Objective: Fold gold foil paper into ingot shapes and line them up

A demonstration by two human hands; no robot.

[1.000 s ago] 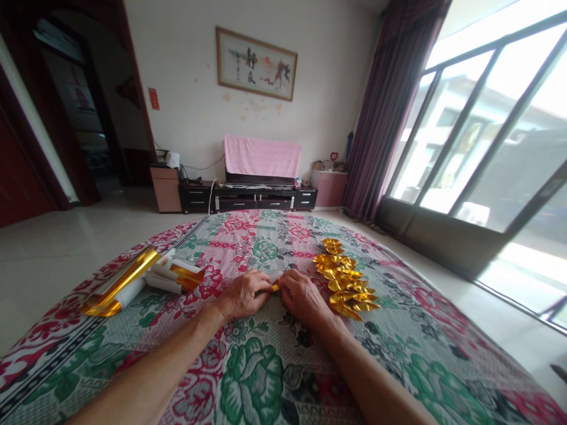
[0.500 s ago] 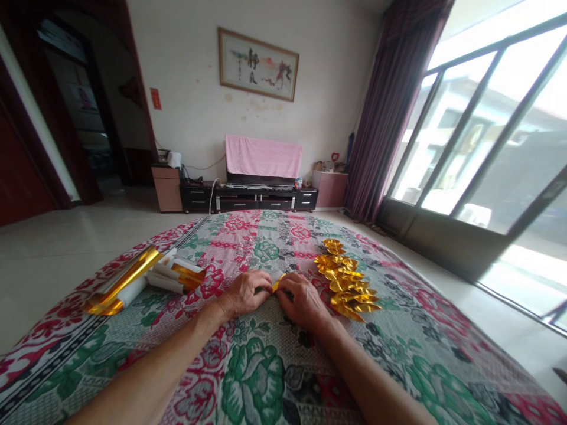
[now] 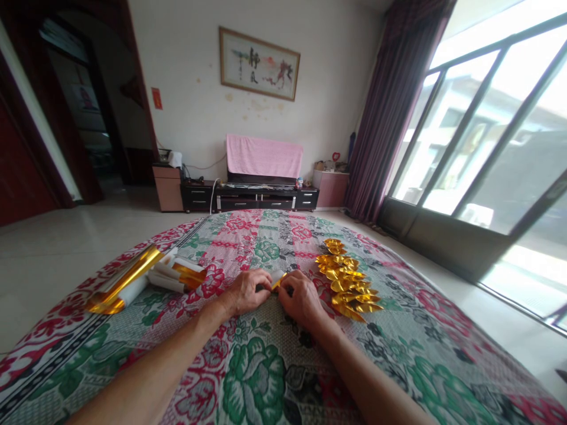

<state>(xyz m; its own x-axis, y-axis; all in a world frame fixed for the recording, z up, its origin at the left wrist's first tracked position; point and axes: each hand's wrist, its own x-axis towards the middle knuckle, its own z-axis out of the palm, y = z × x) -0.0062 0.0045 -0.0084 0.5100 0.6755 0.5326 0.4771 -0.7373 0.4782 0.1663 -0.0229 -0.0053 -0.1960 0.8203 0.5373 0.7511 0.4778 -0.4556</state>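
Note:
Between my two hands is a small piece of gold and white paper [image 3: 278,282], mostly covered by the fingers. My left hand [image 3: 250,291] pinches its left side with curled fingers. From the right, my right hand [image 3: 302,298] grips the same piece, fingers bent over it. Both hands rest low on the flowered tablecloth [image 3: 254,378]. Right of them lies a row of folded gold paper pieces [image 3: 348,280] with pointed ends. To the left are a gold and white paper roll [image 3: 128,283] and a stack of paper strips [image 3: 177,274].
Beyond the table's far edge stands a low black cabinet [image 3: 254,199], with a pink cloth [image 3: 264,155] over something above it. A purple curtain [image 3: 378,106] and large windows [image 3: 478,130] are on the right. A framed picture [image 3: 259,64] hangs on the wall.
The hands stay in nearly the same place, with the fingers shifting slightly at the small paper piece. A little more of its gold surface shows between them.

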